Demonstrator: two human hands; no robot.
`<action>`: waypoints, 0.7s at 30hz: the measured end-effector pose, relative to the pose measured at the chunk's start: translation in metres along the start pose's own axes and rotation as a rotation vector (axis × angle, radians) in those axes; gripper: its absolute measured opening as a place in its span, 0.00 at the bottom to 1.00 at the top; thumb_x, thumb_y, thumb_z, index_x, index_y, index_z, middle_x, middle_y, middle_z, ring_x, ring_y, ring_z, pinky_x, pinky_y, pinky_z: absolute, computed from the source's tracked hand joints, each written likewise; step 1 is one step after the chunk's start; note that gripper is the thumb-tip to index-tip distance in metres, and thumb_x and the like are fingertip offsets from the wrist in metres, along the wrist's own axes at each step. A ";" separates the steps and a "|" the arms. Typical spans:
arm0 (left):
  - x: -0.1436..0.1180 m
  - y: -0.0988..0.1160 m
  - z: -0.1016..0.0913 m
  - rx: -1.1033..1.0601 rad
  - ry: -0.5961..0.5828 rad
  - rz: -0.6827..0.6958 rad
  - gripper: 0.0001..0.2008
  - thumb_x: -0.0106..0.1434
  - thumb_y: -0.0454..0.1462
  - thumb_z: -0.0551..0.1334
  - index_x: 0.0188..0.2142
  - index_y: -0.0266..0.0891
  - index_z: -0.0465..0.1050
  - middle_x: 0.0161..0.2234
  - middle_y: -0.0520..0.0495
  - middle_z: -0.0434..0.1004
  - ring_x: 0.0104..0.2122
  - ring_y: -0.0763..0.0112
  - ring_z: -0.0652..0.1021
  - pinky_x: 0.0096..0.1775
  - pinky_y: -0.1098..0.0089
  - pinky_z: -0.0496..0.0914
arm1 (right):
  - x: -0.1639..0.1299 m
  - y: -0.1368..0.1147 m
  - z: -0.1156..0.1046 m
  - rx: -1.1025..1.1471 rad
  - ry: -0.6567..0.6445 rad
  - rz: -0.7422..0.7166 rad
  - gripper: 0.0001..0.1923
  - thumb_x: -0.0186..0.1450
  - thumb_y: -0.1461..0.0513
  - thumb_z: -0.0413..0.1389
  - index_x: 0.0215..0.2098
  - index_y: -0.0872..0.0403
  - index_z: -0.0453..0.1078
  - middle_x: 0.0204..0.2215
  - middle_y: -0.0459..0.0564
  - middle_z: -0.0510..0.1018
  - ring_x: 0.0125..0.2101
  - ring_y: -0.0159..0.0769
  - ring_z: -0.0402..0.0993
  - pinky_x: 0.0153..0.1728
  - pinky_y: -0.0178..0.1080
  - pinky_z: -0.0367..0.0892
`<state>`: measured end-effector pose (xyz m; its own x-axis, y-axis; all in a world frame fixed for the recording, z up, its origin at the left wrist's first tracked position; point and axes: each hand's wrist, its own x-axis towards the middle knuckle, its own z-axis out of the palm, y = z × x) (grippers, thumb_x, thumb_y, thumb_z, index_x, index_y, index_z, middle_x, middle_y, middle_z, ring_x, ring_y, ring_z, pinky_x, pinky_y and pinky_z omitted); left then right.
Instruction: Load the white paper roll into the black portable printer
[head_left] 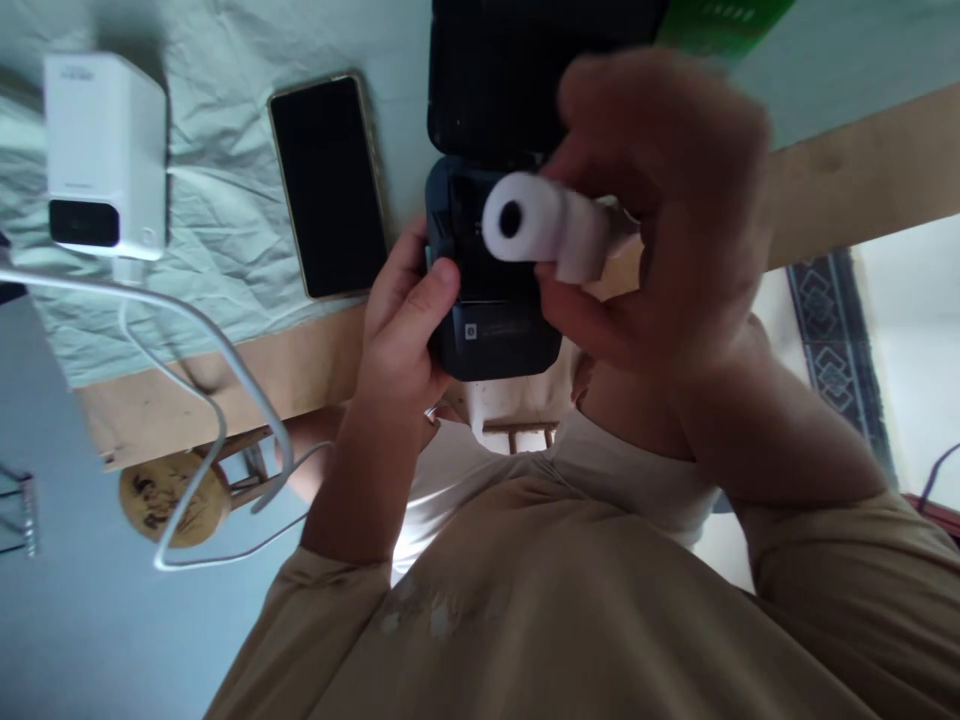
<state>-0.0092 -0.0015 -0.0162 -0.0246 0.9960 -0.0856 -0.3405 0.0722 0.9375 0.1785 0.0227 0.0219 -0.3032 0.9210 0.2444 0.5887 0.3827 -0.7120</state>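
In my right hand (675,210) is a white paper roll (574,235), pinched between thumb and fingers, its dark core hole facing left. Motion blurs this hand a little. The roll hovers over a dark handheld case (499,340), which looks like a small label printer with an open compartment (472,270). My left hand (409,320) grips the case along its left side, thumb on top and fingers curled beneath. Part of the compartment is hidden behind the roll.
A black box or tray (495,80) lies beyond the case, beside a green box (720,20). To the left are a phone (330,190) and a white power bank (105,150) with a looping white cable (225,350). A wooden table edge (300,365) runs beneath my wrists; a round stool (176,498) stands below.
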 end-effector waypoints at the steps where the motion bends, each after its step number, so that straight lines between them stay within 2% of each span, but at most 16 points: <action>1: 0.000 0.000 0.000 0.014 0.012 -0.003 0.19 0.62 0.54 0.71 0.46 0.48 0.84 0.45 0.50 0.86 0.53 0.58 0.83 0.58 0.62 0.77 | 0.001 -0.005 0.002 -0.040 0.005 -0.057 0.23 0.67 0.55 0.53 0.60 0.44 0.68 0.60 0.45 0.78 0.59 0.38 0.77 0.57 0.43 0.75; 4: -0.001 0.000 -0.001 0.018 0.018 -0.026 0.19 0.61 0.53 0.71 0.48 0.51 0.84 0.46 0.50 0.86 0.51 0.59 0.83 0.56 0.63 0.78 | 0.001 -0.009 0.004 -0.229 0.093 -0.165 0.13 0.68 0.60 0.52 0.49 0.44 0.72 0.51 0.41 0.82 0.53 0.37 0.81 0.55 0.44 0.75; 7: -0.001 0.000 -0.002 0.000 0.008 -0.061 0.22 0.61 0.53 0.72 0.51 0.50 0.83 0.47 0.47 0.84 0.53 0.56 0.82 0.57 0.60 0.76 | -0.001 -0.001 0.007 -0.285 0.175 -0.304 0.06 0.69 0.63 0.54 0.41 0.47 0.71 0.52 0.40 0.83 0.51 0.38 0.82 0.54 0.45 0.73; 9: -0.001 0.000 -0.002 -0.010 0.007 -0.057 0.21 0.60 0.54 0.72 0.48 0.49 0.82 0.44 0.46 0.83 0.52 0.55 0.82 0.56 0.59 0.76 | -0.004 0.002 0.007 -0.269 0.226 -0.401 0.04 0.70 0.61 0.55 0.38 0.48 0.71 0.51 0.40 0.83 0.50 0.38 0.81 0.53 0.46 0.72; 11: 0.000 -0.002 -0.003 -0.032 -0.015 -0.035 0.20 0.60 0.55 0.71 0.45 0.48 0.82 0.41 0.46 0.82 0.48 0.57 0.82 0.51 0.61 0.76 | -0.007 0.002 0.007 -0.239 0.265 -0.452 0.06 0.71 0.59 0.55 0.35 0.48 0.72 0.43 0.41 0.83 0.44 0.36 0.79 0.49 0.45 0.70; 13: 0.001 -0.006 -0.006 -0.055 -0.055 -0.004 0.21 0.60 0.56 0.71 0.45 0.47 0.81 0.38 0.47 0.80 0.43 0.61 0.81 0.46 0.64 0.76 | -0.010 0.000 0.005 -0.225 0.207 -0.494 0.09 0.72 0.58 0.54 0.35 0.47 0.73 0.38 0.40 0.81 0.41 0.32 0.76 0.47 0.42 0.67; 15: 0.002 -0.012 -0.009 -0.042 -0.098 0.019 0.24 0.56 0.53 0.75 0.49 0.49 0.79 0.38 0.50 0.79 0.40 0.64 0.81 0.43 0.65 0.76 | -0.013 -0.002 0.001 -0.259 0.091 -0.543 0.08 0.73 0.57 0.54 0.37 0.47 0.73 0.39 0.38 0.82 0.43 0.31 0.77 0.48 0.41 0.65; 17: 0.003 -0.018 -0.014 -0.001 -0.133 0.043 0.30 0.52 0.48 0.79 0.53 0.51 0.77 0.38 0.52 0.78 0.39 0.66 0.80 0.40 0.67 0.75 | -0.015 -0.001 -0.003 -0.283 0.038 -0.575 0.08 0.73 0.54 0.55 0.40 0.47 0.73 0.40 0.38 0.82 0.46 0.33 0.78 0.51 0.44 0.64; 19: 0.003 -0.023 -0.018 0.016 -0.159 0.074 0.33 0.49 0.43 0.80 0.54 0.52 0.76 0.39 0.53 0.78 0.38 0.69 0.78 0.39 0.70 0.75 | -0.015 0.004 -0.008 -0.234 0.112 -0.593 0.08 0.72 0.53 0.57 0.40 0.47 0.73 0.39 0.39 0.82 0.46 0.34 0.79 0.53 0.45 0.66; 21: 0.005 -0.026 -0.023 0.006 -0.182 0.103 0.33 0.49 0.40 0.80 0.55 0.52 0.76 0.40 0.53 0.78 0.37 0.71 0.77 0.38 0.71 0.74 | -0.012 0.013 -0.013 -0.092 0.216 -0.432 0.09 0.69 0.54 0.60 0.45 0.46 0.77 0.46 0.41 0.81 0.52 0.37 0.78 0.59 0.45 0.67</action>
<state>-0.0216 -0.0001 -0.0489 0.1113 0.9911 0.0726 -0.3396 -0.0308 0.9401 0.1993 0.0178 0.0184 -0.3775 0.6664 0.6429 0.5097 0.7292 -0.4566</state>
